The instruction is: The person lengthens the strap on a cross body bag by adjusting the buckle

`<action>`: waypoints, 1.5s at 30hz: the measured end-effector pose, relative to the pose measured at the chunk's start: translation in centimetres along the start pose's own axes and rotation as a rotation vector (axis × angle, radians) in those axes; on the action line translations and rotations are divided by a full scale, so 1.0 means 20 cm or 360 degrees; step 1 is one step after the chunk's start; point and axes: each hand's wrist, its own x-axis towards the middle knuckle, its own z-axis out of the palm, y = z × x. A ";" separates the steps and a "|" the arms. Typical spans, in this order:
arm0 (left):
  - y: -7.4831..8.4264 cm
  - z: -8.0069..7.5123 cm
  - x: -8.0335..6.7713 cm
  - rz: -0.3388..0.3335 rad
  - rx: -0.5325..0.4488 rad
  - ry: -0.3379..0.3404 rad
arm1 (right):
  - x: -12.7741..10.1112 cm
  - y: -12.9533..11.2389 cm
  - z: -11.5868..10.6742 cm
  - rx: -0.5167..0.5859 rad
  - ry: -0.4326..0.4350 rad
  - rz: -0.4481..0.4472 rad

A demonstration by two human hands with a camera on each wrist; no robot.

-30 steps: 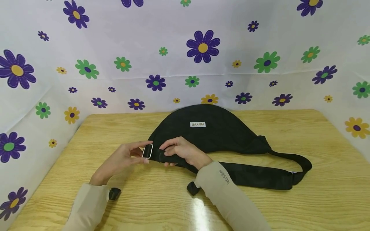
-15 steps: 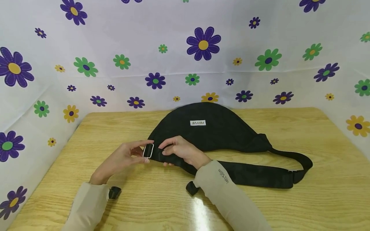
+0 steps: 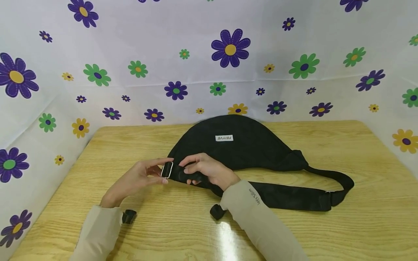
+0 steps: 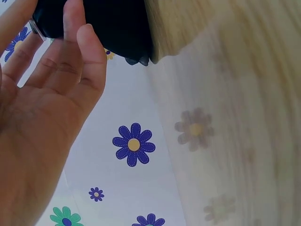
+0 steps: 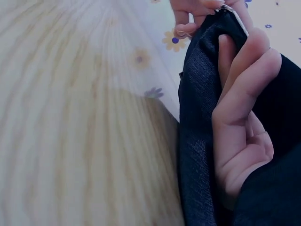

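Observation:
A black crescent-shaped sling bag [image 3: 245,148] lies on the table, its white label [image 3: 224,138] upside down to me. At the bag's left end sits a silver rectangular strap buckle [image 3: 171,170]. My left hand [image 3: 135,180] pinches this buckle, thumb at its lower edge and a finger at its upper edge. Just right of it, my right hand [image 3: 210,169] grips the black strap [image 3: 177,174] with curled fingers. In the right wrist view the right hand [image 5: 240,113] lies between folds of black fabric. The left wrist view shows the left hand [image 4: 51,99] by black cloth.
The wide strap [image 3: 294,198] runs right beneath the right forearm and loops back to the bag through another metal slider [image 3: 330,191]. A wooden table [image 3: 163,232] carries everything. Flower-printed white cloth [image 3: 196,69] closes off the back and sides.
The right hand's lower fingers have curled up and now show in front of the strap, which bunches slightly. The left hand keeps its pinch on the buckle. The head view has shifted a little.

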 end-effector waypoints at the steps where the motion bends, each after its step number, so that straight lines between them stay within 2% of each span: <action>1: 0.00 0.00 0.00 0.0003 0.0004 0.0000 | 0.00 0.00 0.00 -0.0004 -0.0004 -0.0006; 9: -0.01 0.01 0.01 0.0026 0.0030 -0.0022 | -0.01 -0.01 0.01 -0.0175 -0.0009 -0.0077; 21: 0.00 0.01 0.00 0.0046 -0.0031 -0.0028 | 0.00 -0.01 0.04 -0.0012 -0.0001 -0.0043; 26: 0.00 0.01 0.01 0.0039 0.0002 -0.0005 | 0.00 -0.02 0.05 -0.0027 -0.0001 -0.0071; 29: 0.00 0.02 0.02 0.0044 0.0046 0.0005 | 0.00 -0.02 0.03 -0.0067 -0.0034 -0.0082; 35: 0.02 0.00 0.01 0.0016 0.0082 0.0020 | -0.03 -0.05 -0.02 -0.0101 -0.0189 -0.0081; 40: 0.02 0.00 0.01 0.0021 0.0072 0.0021 | -0.04 -0.05 -0.04 -0.0115 -0.0221 -0.0023; 45: 0.02 0.01 0.01 0.0005 0.0062 0.0023 | -0.03 -0.04 -0.03 -0.0125 -0.0232 -0.0085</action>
